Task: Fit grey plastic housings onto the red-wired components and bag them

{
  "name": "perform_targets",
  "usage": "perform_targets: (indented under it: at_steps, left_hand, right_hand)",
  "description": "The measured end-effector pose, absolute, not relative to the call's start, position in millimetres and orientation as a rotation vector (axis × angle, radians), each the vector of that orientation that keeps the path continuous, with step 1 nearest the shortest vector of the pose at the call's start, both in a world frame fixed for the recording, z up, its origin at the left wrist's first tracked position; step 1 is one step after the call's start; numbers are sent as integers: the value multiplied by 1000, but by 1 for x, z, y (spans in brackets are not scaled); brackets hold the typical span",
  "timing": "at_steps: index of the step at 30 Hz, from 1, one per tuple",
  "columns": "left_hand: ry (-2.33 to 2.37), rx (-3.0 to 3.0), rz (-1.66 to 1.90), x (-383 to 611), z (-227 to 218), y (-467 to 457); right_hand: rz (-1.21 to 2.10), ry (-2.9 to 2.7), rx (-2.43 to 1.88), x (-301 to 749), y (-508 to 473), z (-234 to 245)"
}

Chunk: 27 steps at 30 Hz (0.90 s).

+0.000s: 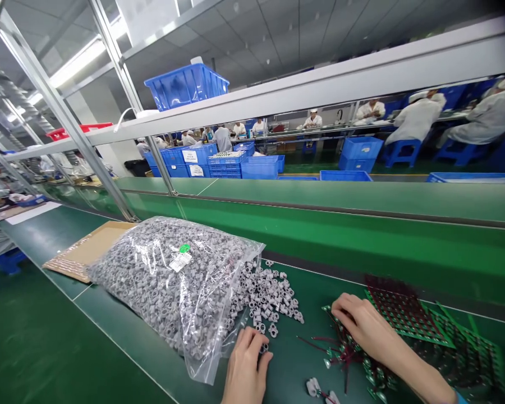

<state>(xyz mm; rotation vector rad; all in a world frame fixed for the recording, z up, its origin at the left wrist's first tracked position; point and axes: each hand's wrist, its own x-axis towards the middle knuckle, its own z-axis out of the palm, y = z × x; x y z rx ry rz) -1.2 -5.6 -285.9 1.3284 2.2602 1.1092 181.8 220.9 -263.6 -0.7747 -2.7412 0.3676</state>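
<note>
My left hand [246, 365] is closed on a grey plastic ring part [264, 349], which shows between thumb and fingers. It is close to a heap of loose grey plastic parts [271, 297] spilling from the mouth of a large clear plastic bag [172, 280]. My right hand [364, 328] is over small green circuit boards with dark red wires [340, 350], its fingers curled together. A bit of green board shows at its fingertips; what they grip is hidden. Between the hands and nearer me are a couple of grey parts [313, 387], one with wire attached.
Green board panels [408, 314] with dark red wires lie at the right. Behind the bag is a cardboard sheet [88, 247]. A metal frame with a shelf carrying a blue bin [187, 87] rises beyond the bench. People in white work farther back.
</note>
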Motion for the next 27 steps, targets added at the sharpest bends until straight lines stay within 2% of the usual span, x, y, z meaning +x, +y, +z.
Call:
perform_targets:
  at_steps: [5, 10, 12, 20, 27]
  left_hand:
    - [2202, 1223, 1195, 2, -282, -2]
    - [2013, 1032, 1299, 6, -269, 5]
    - [1897, 886, 1376, 8, -269, 8]
    - [1531, 622, 1617, 22, -286, 19]
    - [1417, 588, 1679, 32, -281, 29]
  right_hand:
    - [604, -2883, -650, 179, 184, -256]
    - [300, -2846, -482, 183, 170, -288]
    - [312, -2807, -395, 186, 171, -294]
    - [1011, -2516, -620, 174, 164, -256]
    - [1510, -2034, -778, 165, 143, -258]
